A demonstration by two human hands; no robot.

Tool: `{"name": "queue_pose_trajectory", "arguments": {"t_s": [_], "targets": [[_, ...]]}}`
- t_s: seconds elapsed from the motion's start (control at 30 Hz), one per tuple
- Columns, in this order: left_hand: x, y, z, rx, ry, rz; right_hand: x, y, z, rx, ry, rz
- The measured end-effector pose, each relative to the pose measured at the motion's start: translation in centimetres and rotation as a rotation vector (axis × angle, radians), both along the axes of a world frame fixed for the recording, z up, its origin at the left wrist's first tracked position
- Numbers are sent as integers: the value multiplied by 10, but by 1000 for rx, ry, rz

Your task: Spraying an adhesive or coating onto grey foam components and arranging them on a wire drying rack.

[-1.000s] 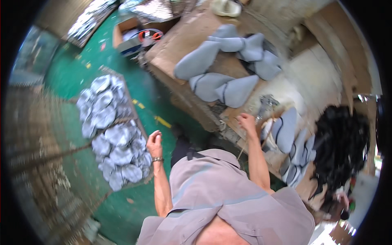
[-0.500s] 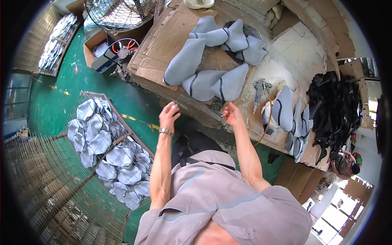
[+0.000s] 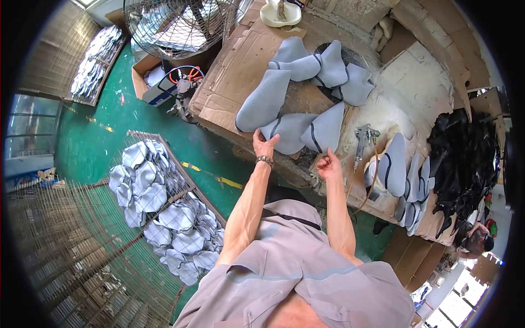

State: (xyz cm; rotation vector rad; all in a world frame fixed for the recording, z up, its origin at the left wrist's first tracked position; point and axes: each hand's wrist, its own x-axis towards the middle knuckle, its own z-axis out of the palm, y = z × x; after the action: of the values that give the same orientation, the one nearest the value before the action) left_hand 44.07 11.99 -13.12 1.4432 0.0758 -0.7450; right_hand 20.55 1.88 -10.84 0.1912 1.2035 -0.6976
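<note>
A ring of light grey, curved, shoe-shaped fabric pieces with black bands lies on a cardboard-covered bench. My left hand (image 3: pixel 264 146) is at the bench's near edge, thumb and fingers apart, fingertips at the lower edge of a middle grey piece (image 3: pixel 292 133). A long grey piece (image 3: pixel 263 101) lies just above it. My right hand (image 3: pixel 329 165) has its fingers curled together at the lower tip of the right-hand grey piece (image 3: pixel 326 128). Whether something small is between those fingers is hidden.
A spray gun (image 3: pixel 362 143) with a hose lies right of my right hand. More grey pieces (image 3: pixel 395 167) stand beyond it, beside a black pile (image 3: pixel 465 158). A wire rack (image 3: pixel 186 180) of grey pieces is at left. A caged fan (image 3: pixel 178 27) and a white dish (image 3: pixel 280 13) are at the back.
Both hands have moved forward to the near edges of the grey pieces; the left has also shifted right. The whole view has shifted, so the bench appears lower and further right.
</note>
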Motion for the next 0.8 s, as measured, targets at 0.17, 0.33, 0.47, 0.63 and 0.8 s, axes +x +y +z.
{"name": "queue_pose_trajectory", "arguments": {"t_s": [0.17,0.33,0.47,0.63,0.8], "targets": [[-2,-10,-21,174,9,157,-1,-10,24,-49,17,5],[14,-5,-25,252,45,116,0,-12,31,-43,2,28],[14,-9,-2,162,-8,45,-7,-10,31,-48,9,42],[14,-19,39,142,-88,21,-5,-15,47,-48,86,3],[13,-33,66,-175,-64,50,0,-10,104,-289,190,41]]}}
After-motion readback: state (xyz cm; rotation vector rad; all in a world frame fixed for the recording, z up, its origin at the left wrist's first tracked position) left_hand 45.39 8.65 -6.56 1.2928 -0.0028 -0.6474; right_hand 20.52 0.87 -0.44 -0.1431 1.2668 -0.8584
